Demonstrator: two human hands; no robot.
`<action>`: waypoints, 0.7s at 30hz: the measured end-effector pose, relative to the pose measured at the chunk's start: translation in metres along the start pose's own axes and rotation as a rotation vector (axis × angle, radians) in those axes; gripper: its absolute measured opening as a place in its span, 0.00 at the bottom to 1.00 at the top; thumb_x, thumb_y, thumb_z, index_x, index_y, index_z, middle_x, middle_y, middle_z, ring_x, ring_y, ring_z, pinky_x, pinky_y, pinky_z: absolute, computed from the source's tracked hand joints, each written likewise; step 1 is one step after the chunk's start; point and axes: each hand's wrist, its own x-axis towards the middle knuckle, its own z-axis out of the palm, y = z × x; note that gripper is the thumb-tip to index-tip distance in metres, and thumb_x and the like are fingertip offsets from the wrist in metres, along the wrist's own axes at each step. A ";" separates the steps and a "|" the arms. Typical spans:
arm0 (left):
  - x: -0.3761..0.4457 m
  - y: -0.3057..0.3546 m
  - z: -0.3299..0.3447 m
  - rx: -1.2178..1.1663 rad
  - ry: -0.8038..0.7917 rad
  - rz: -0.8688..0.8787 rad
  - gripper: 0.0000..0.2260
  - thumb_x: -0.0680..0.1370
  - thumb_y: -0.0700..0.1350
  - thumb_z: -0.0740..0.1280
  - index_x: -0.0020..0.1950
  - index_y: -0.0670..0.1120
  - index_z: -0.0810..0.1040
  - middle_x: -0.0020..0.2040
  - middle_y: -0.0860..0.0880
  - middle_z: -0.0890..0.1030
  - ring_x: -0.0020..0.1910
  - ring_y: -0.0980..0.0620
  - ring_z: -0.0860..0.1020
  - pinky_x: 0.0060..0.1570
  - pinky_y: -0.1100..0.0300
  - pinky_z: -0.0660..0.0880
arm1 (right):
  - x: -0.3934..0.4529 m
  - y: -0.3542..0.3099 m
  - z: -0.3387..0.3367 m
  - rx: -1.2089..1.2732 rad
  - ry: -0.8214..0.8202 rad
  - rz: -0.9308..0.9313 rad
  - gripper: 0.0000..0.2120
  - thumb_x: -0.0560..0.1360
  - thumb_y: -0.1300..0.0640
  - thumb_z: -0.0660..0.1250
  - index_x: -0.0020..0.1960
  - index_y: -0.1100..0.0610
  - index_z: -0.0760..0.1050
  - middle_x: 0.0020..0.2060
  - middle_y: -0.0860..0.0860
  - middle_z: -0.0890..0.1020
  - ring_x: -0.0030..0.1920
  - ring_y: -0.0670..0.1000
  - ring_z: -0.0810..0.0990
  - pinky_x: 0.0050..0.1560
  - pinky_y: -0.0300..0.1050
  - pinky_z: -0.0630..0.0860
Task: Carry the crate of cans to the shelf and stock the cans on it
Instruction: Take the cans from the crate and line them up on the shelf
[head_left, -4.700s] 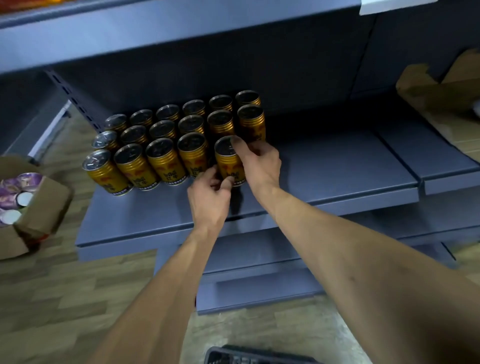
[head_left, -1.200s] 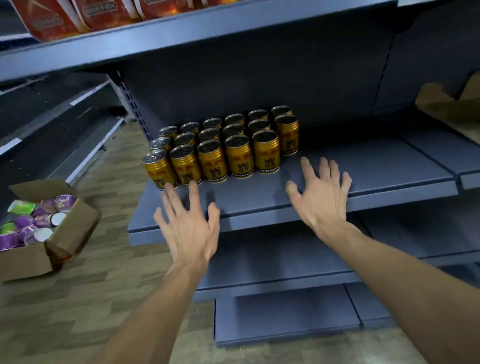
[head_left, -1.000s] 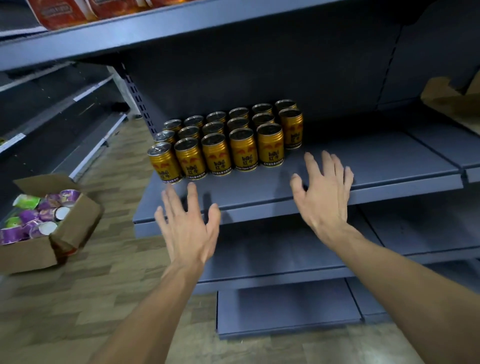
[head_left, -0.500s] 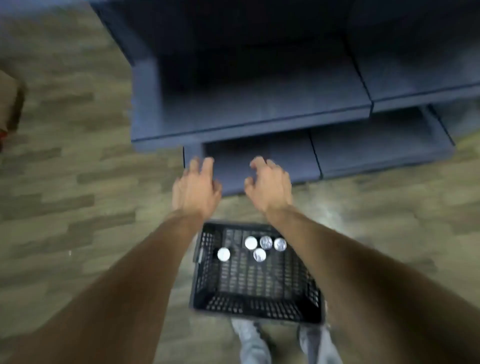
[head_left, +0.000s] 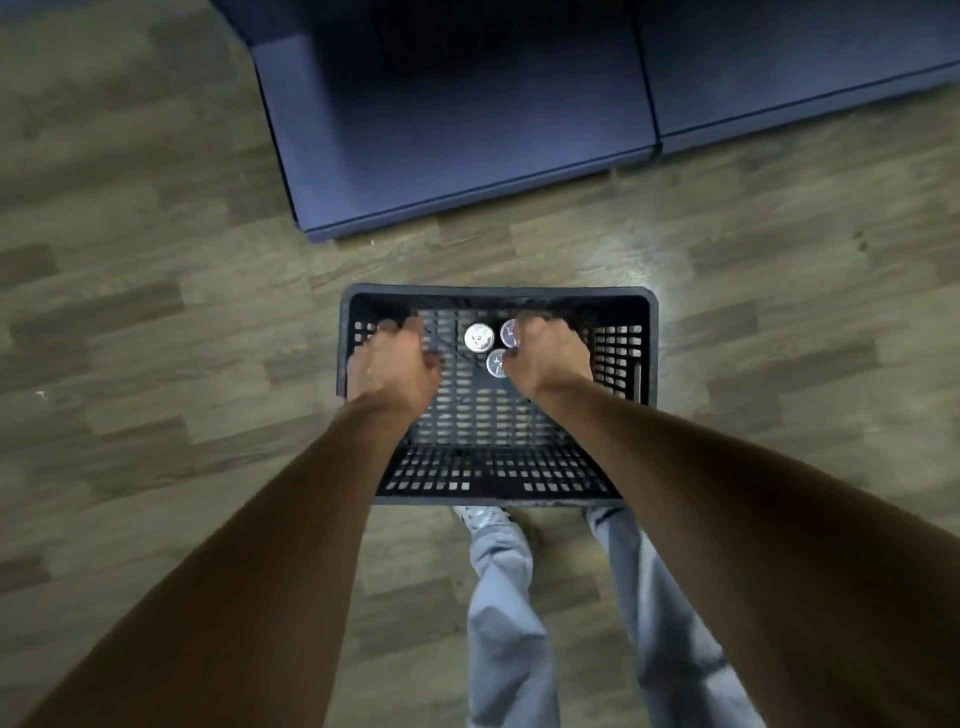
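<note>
A wood-look plank floor (head_left: 156, 322) fills most of the head view, its grey-brown boards running across the picture, with a bright patch of reflected light near the far right corner of a black plastic crate (head_left: 647, 353). Along the top, the lowest board of a dark blue shelf unit (head_left: 457, 135) juts toward the viewer, its front lip well apart from the crate's far rim; a seam at right divides it from a second blue board (head_left: 800, 57).

The slotted crate stands on the floor directly before the person's feet, its near rim just above light blue jeans (head_left: 506, 613) and a pale shoe (head_left: 480, 517). Inside, three cans (head_left: 478, 337) stand upright in a tight cluster toward the far wall, only their silver tops visible; the two nearer the right side are partly covered by the right hand (head_left: 545, 358). The rest of the slotted bottom shows between the forearms.

Both bare arms reach down into the crate. The left hand (head_left: 389, 364) is lowered into the far left part, fingers curled downward, but whether it grips anything cannot be told. The right hand's fingers bend over the cans at its side; whether they grasp one cannot be told either.

Bare floor lies to the crate's left and right, and between crate and shelf.
</note>
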 end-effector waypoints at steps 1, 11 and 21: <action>0.004 -0.001 0.013 0.006 -0.027 -0.014 0.14 0.79 0.48 0.62 0.64 0.48 0.73 0.57 0.43 0.77 0.53 0.44 0.77 0.47 0.54 0.71 | 0.006 0.006 0.010 -0.012 -0.022 0.016 0.17 0.77 0.52 0.66 0.63 0.58 0.74 0.56 0.60 0.80 0.57 0.62 0.79 0.54 0.51 0.77; 0.061 -0.039 0.114 0.047 -0.171 -0.056 0.16 0.80 0.48 0.63 0.66 0.47 0.71 0.59 0.43 0.75 0.57 0.44 0.76 0.50 0.55 0.69 | 0.061 0.039 0.112 -0.129 -0.186 0.051 0.19 0.80 0.52 0.63 0.69 0.59 0.70 0.66 0.58 0.72 0.65 0.58 0.74 0.61 0.51 0.77; 0.113 -0.048 0.171 0.018 -0.180 -0.081 0.18 0.79 0.49 0.64 0.68 0.45 0.69 0.61 0.40 0.74 0.59 0.41 0.75 0.53 0.52 0.72 | 0.125 0.051 0.163 -0.147 -0.157 0.013 0.19 0.79 0.58 0.60 0.70 0.57 0.68 0.74 0.61 0.63 0.70 0.61 0.66 0.64 0.53 0.70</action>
